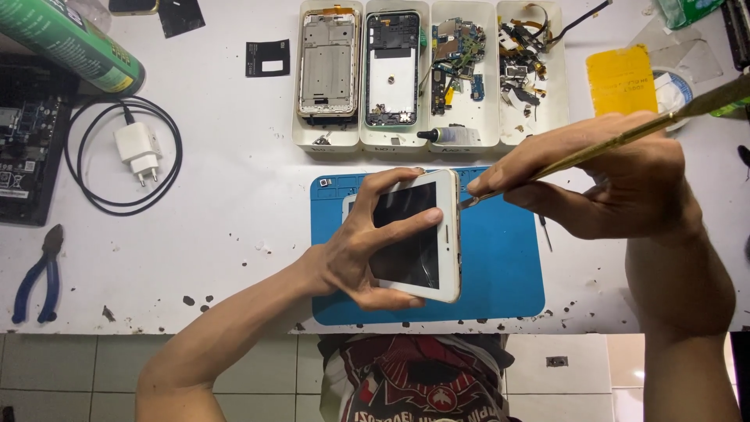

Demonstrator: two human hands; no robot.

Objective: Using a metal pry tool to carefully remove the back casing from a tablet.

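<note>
White phone [418, 234] upright, long axis away from body, clamped in left hand [367, 242]; right hand [617, 176] pinches brass tool [625, 137] at its edge. Blue mat [500, 266], white bench [234, 219].

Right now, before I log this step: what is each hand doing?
Left hand: closed around the white phone, held tilted above the blue mat.
Right hand: closed on a long thin tool, tip at the phone's edge.
</note>
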